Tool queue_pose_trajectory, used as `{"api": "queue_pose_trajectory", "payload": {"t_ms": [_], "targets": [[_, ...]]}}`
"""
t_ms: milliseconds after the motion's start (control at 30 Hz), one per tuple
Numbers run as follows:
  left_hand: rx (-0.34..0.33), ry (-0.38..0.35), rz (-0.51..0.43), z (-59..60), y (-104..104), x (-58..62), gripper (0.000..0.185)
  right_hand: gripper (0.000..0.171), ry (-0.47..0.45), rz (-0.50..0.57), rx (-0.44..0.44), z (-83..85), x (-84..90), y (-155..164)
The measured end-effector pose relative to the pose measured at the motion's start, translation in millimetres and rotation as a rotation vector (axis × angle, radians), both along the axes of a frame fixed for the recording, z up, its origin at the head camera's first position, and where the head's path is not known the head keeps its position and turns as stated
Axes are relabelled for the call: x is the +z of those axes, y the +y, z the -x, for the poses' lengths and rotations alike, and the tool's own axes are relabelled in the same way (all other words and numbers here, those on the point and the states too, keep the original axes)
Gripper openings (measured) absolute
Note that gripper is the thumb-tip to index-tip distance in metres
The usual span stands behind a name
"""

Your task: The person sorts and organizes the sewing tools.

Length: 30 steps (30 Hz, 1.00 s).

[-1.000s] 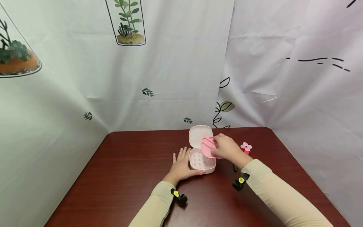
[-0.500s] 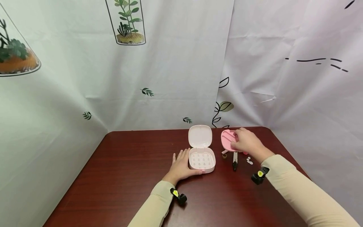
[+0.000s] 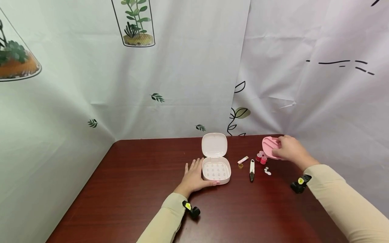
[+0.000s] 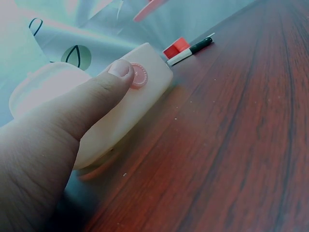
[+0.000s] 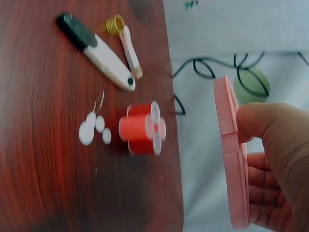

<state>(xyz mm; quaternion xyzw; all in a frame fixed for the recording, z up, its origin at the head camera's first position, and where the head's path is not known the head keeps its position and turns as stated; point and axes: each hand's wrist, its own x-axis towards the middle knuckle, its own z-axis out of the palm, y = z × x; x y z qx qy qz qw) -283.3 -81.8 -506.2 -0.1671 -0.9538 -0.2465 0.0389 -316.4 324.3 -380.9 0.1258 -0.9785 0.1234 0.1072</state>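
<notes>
1. Head: spools point(image 3: 263, 160), white discs point(image 3: 267, 173) and a black-and-white tool point(image 3: 252, 170) lie right of the open box point(image 3: 224, 181); the left hand point(image 3: 193, 177) rests straight-fingered against it.
2. Left wrist: the thumb point(image 4: 94, 99) touches the box's pink button point(image 4: 140, 76).
3. Right wrist: the right hand point(image 5: 285, 152) pinches the pink tray point(image 5: 235, 166) between thumb and fingers, apart from the spools.

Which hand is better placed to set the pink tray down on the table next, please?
Probably the right hand: it holds the pink tray near the red spools, while the left hand rests against the open white box.
</notes>
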Motion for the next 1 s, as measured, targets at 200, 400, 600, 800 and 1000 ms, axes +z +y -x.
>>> {"api": "queue_pose_trajectory", "payload": {"t_ms": [200,400,600,800,1000], "targets": [[-0.006,0.013,-0.006,-0.6,-0.7,0.0,0.129,0.04,-0.018,0.014,-0.02,0.8,-6.3,22.2],[-0.008,0.022,-0.007,-0.6,-0.7,-0.3,0.128,0.047,-0.073,0.0,-0.039,-4.7,-11.9,28.8],[-0.011,0.021,0.002,-0.4,0.3,0.6,0.127,0.052,-0.116,-0.009,-0.06,-6.1,-26.6,36.4],[-0.016,0.019,-0.003,-0.5,0.8,1.6,0.126,0.053,-0.165,-0.025,-0.072,-11.9,-43.3,42.8],[-0.016,0.023,-0.006,0.1,0.1,0.6,0.126,0.055,-0.215,-0.025,-0.091,-14.4,-65.0,46.0]]}}
